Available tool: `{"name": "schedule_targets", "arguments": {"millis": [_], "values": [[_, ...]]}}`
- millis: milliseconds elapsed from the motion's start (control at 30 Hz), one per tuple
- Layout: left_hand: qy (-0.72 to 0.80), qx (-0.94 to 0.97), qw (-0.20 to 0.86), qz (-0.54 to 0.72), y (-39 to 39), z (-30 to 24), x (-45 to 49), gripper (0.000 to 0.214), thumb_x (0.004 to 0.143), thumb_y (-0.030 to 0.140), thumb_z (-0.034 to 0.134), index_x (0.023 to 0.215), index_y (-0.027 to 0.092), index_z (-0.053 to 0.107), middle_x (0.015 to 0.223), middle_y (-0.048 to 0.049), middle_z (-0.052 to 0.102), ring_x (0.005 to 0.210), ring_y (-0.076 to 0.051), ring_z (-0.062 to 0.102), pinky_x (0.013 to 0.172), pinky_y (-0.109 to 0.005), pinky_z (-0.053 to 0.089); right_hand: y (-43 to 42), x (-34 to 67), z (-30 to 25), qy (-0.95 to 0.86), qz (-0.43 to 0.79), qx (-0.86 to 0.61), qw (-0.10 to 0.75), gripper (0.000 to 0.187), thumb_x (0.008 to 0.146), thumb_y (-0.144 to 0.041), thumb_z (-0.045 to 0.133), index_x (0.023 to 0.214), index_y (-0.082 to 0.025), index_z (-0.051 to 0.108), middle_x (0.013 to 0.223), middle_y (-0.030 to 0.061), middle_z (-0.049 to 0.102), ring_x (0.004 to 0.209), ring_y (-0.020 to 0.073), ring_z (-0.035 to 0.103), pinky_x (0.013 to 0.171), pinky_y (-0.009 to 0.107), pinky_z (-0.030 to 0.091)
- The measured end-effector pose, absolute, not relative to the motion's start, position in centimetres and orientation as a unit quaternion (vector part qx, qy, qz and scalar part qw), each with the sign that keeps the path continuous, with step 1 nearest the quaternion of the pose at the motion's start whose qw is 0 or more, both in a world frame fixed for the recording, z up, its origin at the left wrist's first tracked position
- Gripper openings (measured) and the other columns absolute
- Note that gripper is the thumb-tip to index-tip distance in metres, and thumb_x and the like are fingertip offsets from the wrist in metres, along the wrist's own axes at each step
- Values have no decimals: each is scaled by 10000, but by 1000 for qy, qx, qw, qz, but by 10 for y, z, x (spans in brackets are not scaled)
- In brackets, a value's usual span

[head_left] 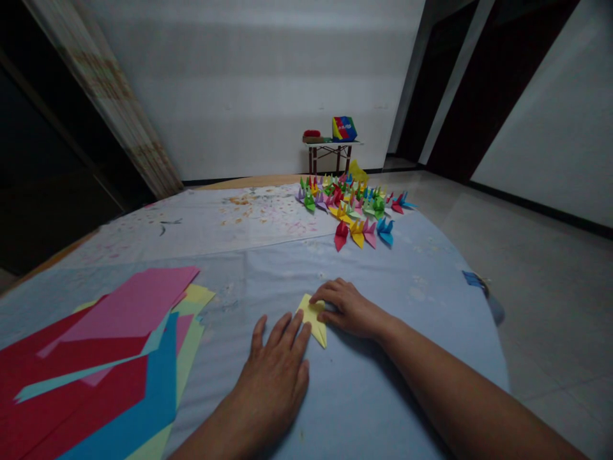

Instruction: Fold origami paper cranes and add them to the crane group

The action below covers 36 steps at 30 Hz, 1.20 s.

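A small piece of folded yellow paper [313,315] lies on the tablecloth in front of me, its narrow split point towards me. My left hand [278,364] rests flat and open, fingers spread, with its fingertips at the paper's left edge. From the right, my right hand [347,309] grips the paper's upper right part between its curled index finger and thumb. Its other fingers are bent and partly hidden. Beyond the hands stand several folded paper cranes [357,233] in red, yellow, pink and blue, with a denser group behind them.
Loose coloured paper sheets [129,306] are spread in an overlapping pile at the left. A pale blue floral tablecloth [268,275] covers the round table. Against the wall, a small stand [330,145] holds a colourful box [344,129]. Something with a blue strap [473,278] sits by the right edge.
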<state>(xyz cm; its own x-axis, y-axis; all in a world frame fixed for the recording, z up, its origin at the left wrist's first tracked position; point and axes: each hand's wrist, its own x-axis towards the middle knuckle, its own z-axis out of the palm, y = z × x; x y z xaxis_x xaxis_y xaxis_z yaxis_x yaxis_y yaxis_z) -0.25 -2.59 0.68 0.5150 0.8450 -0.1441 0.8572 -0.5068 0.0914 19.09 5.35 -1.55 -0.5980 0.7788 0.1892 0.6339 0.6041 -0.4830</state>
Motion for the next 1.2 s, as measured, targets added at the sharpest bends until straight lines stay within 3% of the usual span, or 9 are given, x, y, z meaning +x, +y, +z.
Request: {"name": "schedule_targets", "arguments": {"millis": [767, 933, 1200], "values": [[495, 867, 49, -35, -27, 0, -2, 494, 870, 289, 283, 1356, 197, 296, 1438, -84, 264, 1318, -244, 211, 1058, -544, 37, 55, 191, -21, -870, 176, -412, 208, 221, 773, -326, 614, 974, -240, 646, 1027, 59, 586, 957, 198, 484, 822, 357, 362], [492, 867, 69, -41, -27, 4, -2, 502, 874, 295, 272, 1364, 189, 275, 1445, -90, 238, 1324, -251, 189, 1047, -566, 31, 52, 190, -16, -880, 159, -403, 195, 325, 806, -301, 577, 1131, -310, 569, 1037, 58, 573, 945, 196, 464, 802, 346, 354], [503, 860, 79, -43, -30, 7, 0, 504, 883, 329, 257, 1365, 184, 276, 1450, -87, 218, 1332, -265, 152, 1043, -576, 8, 49, 189, -14, -891, 134, -398, 171, 260, 846, -345, 509, 1089, -382, 595, 1055, 43, 552, 935, 192, 445, 796, 346, 341]]}}
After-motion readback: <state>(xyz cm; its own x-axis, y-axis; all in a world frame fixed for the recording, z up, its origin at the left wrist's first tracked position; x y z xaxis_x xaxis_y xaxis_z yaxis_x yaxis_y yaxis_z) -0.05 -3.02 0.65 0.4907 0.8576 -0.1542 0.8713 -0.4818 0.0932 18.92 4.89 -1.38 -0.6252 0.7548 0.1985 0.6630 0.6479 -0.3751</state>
